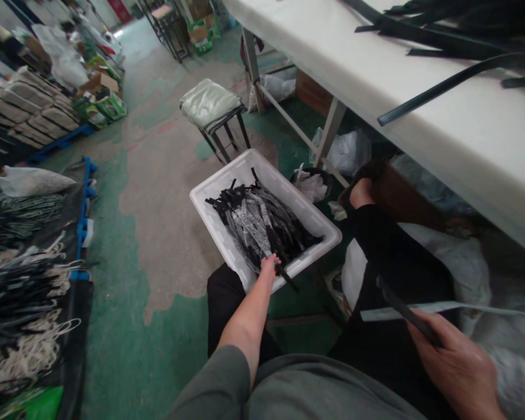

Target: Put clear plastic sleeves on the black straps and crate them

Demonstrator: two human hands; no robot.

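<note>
One left hand (270, 265) pinching strap (286, 278), right hand (457, 353) gripping dark strip (394, 301), carton (112, 106) print blurred

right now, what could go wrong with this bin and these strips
The wrapped bundle at your left hand seems to jut past the near rim of the white bin and might catch there. A pale strip crosses the dark strip in your right hand, so the two could tangle. On the table, a black strap reaches toward the edge and could slide off.
</note>
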